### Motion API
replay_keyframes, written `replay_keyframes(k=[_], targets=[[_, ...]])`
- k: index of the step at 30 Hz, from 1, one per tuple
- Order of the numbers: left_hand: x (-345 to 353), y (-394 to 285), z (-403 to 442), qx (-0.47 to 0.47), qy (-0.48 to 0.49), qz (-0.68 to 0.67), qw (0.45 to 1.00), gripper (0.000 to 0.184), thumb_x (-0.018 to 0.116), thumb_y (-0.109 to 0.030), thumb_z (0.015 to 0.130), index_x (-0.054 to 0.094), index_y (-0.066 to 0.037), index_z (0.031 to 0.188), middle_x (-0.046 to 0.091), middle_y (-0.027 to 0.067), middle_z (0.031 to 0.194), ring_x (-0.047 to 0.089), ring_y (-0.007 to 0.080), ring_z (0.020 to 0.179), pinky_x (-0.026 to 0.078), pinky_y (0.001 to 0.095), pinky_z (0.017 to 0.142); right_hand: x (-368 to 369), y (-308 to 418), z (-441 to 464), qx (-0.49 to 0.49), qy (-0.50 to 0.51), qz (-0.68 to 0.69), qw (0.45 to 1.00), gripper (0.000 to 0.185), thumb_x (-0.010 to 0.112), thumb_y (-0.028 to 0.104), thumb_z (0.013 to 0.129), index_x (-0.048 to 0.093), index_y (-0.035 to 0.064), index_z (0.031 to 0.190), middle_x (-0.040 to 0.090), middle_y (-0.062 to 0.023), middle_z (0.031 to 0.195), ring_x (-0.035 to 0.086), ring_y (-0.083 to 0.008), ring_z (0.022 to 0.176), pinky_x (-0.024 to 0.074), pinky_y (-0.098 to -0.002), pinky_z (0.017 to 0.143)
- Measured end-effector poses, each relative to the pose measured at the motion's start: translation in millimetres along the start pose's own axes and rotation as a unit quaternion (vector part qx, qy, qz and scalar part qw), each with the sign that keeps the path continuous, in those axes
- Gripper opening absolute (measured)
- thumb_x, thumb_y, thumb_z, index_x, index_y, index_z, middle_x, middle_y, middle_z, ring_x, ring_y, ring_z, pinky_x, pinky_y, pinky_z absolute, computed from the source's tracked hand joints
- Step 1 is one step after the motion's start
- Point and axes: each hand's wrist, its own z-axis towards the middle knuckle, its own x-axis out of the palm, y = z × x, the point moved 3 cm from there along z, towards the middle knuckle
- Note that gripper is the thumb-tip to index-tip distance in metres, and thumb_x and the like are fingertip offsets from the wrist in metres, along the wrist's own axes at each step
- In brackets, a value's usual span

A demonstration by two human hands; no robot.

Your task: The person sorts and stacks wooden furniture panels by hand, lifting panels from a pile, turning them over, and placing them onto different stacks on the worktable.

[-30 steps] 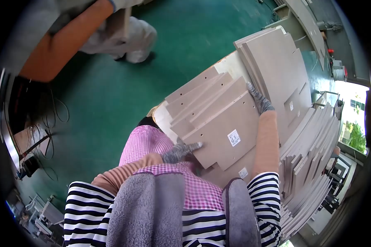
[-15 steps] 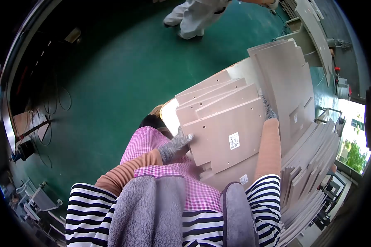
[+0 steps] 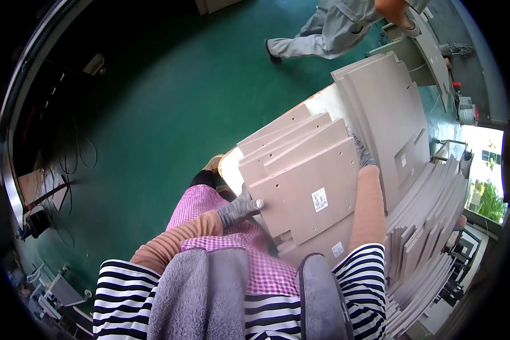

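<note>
A light pinkish-brown panel [image 3: 292,207], with small drilled holes and a white printed label [image 3: 319,199], stands tilted in front of me. My left hand [image 3: 241,208], in a grey glove, grips its left edge with the thumb over the front face; the other fingers are hidden behind. Along the panel's right edge my gloved right hand [image 3: 362,150] is closed, its fingertips near the upper corner. Several similar panels [image 3: 277,136] lean fanned out behind it. Below the held panel, another labelled panel [image 3: 314,246] is partly covered.
Larger panels [image 3: 385,107] stack at the right on a white-topped surface [image 3: 320,103]. Many panels [image 3: 422,209] stand in rows at far right. Another person [image 3: 328,34] in grey work clothes is on the green floor [image 3: 153,124] beyond. Loose cables [image 3: 76,150] lie at left.
The other person has moved to the right. My view has shifted slightly; both hands keep hold of the panel, which shows little movement.
</note>
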Motion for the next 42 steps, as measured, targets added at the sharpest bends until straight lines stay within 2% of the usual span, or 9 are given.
replay_keyframes(k=[4, 12, 15, 17, 21, 23, 27, 32, 42], targets=[[-3.0, 6.1, -2.3, -0.040, 0.020, -0.004, 0.999, 0.118, 0.074, -0.060, 0.069, 0.001, -0.012, 0.148, 0.019, 0.0142, 0.149, 0.023, 0.0321, 0.137, 0.030, 0.0514, 0.108, 5.5, -5.1, 6.2, -0.018, 0.001, 0.078, 0.997, 0.058, 0.036, 0.045, 0.098, 0.042, 0.0030, 0.136, 0.039, -0.0132, 0.143, 0.031, -0.0284, 0.135, 0.0171, -0.0480, 0.113], [-48.7, -46.2, -10.0, -0.126, 0.094, -0.149, 0.976, 0.106, 0.065, -0.067, 0.074, 0.017, -0.008, 0.148, 0.026, 0.0143, 0.150, 0.027, 0.0324, 0.137, 0.028, 0.0521, 0.109, 42.8, 46.4, -49.0, 0.036, 0.042, -0.327, 0.944, 0.059, 0.037, 0.049, 0.098, 0.050, 0.0033, 0.132, 0.047, -0.0149, 0.139, 0.039, -0.0262, 0.132, 0.0239, -0.0430, 0.112], [-69.0, -83.4, 15.3, -0.148, -0.021, -0.103, 0.983, 0.102, 0.051, -0.074, 0.078, 0.019, -0.007, 0.148, 0.022, 0.0160, 0.152, 0.024, 0.0331, 0.139, 0.023, 0.0507, 0.112, 38.9, 64.9, -99.9, 0.059, -0.038, -0.242, 0.968, 0.049, 0.045, 0.041, 0.097, 0.056, 0.0028, 0.125, 0.057, -0.0167, 0.127, 0.049, -0.0251, 0.123, 0.0341, -0.0338, 0.106], [-87.9, -85.7, 32.1, -0.197, -0.104, -0.065, 0.973, 0.091, 0.048, -0.071, 0.083, 0.029, -0.006, 0.144, 0.032, 0.0172, 0.147, 0.033, 0.0330, 0.134, 0.028, 0.0494, 0.110, 27.1, 47.3, -152.7, -0.131, -0.242, -0.075, 0.959, 0.048, 0.054, 0.037, 0.094, 0.055, 0.0022, 0.126, 0.055, -0.0187, 0.127, 0.051, -0.0283, 0.120, 0.0378, -0.0367, 0.103], [-79.5, -123.9, 65.7, -0.256, -0.150, 0.165, 0.941, 0.072, 0.058, -0.057, 0.087, 0.043, -0.001, 0.130, 0.054, 0.0213, 0.121, 0.056, 0.0306, 0.105, 0.046, 0.0465, 0.090, 12.0, -60.9, -246.2, -0.085, -0.440, -0.228, 0.864, 0.059, 0.063, 0.035, 0.088, 0.047, -0.0036, 0.130, 0.051, -0.0209, 0.128, 0.050, -0.0316, 0.119, 0.0360, -0.0387, 0.105], [-61.1, -149.4, 84.4, -0.143, -0.097, 0.463, 0.869, 0.069, 0.060, -0.055, 0.087, 0.050, 0.002, 0.123, 0.059, 0.0192, 0.112, 0.057, 0.0257, 0.102, 0.047, 0.0380, 0.088, 43.4, -102.9, -297.4, 0.023, -0.438, -0.141, 0.888, 0.067, 0.067, 0.035, 0.084, 0.043, -0.0038, 0.133, 0.048, -0.0238, 0.131, 0.047, -0.0345, 0.122, 0.0351, -0.0401, 0.106], [-32.0, -156.1, 119.1, -0.123, -0.006, 0.563, 0.817, 0.076, 0.059, -0.058, 0.086, 0.049, 0.006, 0.125, 0.060, 0.0174, 0.116, 0.056, 0.0241, 0.109, 0.042, 0.0351, 0.096, 105.9, -99.8, -337.8, 0.021, -0.399, -0.249, 0.882, 0.086, 0.071, 0.040, 0.077, 0.033, -0.0047, 0.139, 0.036, -0.0260, 0.141, 0.033, -0.0394, 0.132, 0.0267, -0.0463, 0.111], [39.8, -133.7, 124.5, -0.091, 0.072, 0.482, 0.868, 0.102, 0.066, -0.053, 0.082, 0.010, 0.001, 0.149, 0.026, 0.0187, 0.149, 0.025, 0.0296, 0.138, 0.024, 0.0386, 0.112, 132.2, -90.5, -323.8, 0.002, -0.446, -0.243, 0.862, 0.097, 0.069, 0.048, 0.075, 0.025, -0.0066, 0.142, 0.031, -0.0276, 0.143, 0.025, -0.0422, 0.136, 0.0144, -0.0541, 0.113], [50.5, -145.5, 123.7, -0.233, 0.094, 0.353, 0.901, 0.072, 0.071, -0.040, 0.082, 0.040, -0.004, 0.136, 0.052, 0.0122, 0.126, 0.052, 0.0236, 0.115, 0.047, 0.0374, 0.095, 170.2, -74.4, -294.4, 0.086, -0.432, -0.039, 0.897, 0.107, 0.073, 0.049, 0.072, 0.016, -0.0018, 0.147, 0.028, -0.0268, 0.147, 0.027, -0.0387, 0.137, 0.0239, -0.0428, 0.113]])
